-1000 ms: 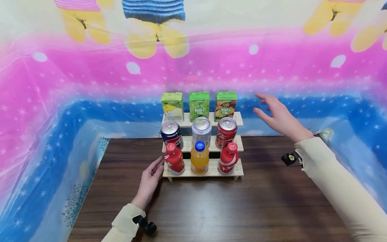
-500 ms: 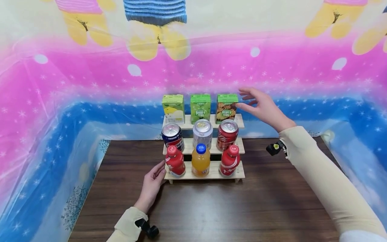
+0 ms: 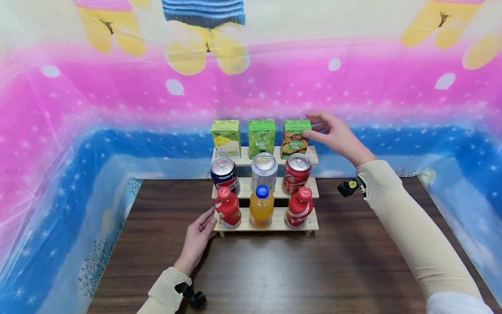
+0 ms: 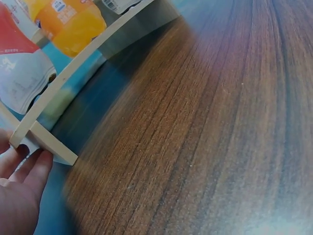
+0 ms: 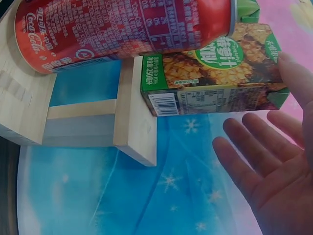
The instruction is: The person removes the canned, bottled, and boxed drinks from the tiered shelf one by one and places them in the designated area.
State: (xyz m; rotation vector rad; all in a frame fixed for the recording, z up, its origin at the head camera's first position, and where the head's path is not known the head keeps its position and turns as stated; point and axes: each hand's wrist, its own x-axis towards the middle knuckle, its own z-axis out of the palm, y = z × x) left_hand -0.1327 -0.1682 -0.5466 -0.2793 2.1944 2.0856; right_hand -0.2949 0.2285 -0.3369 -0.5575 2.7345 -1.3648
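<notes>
My right hand (image 3: 331, 133) is at the pineapple juice carton (image 3: 296, 140) on the top right of a three-tier wooden rack (image 3: 243, 224). In the right wrist view the thumb meets the upper end of the carton (image 5: 220, 73), while the other fingers spread beside it with a gap. My left hand (image 3: 198, 240) holds the left end of the bottom shelf. In the left wrist view its thumb is on the edge of the rack (image 4: 73, 68) and its fingers curl below, near a support leg.
Beside the pineapple carton stand a green carton (image 3: 261, 139) and a pear-picture carton (image 3: 226, 139). Blue (image 3: 224, 174), silver (image 3: 264, 172) and red (image 3: 296, 173) cans fill the middle tier. Two red bottles flank an orange drink bottle (image 3: 261, 207) below. A patterned cloth (image 3: 157, 131) hangs behind.
My right hand has moved left from beside the rack to the pineapple juice carton, and its thumb has come against it. My left hand stays at the shelf end.
</notes>
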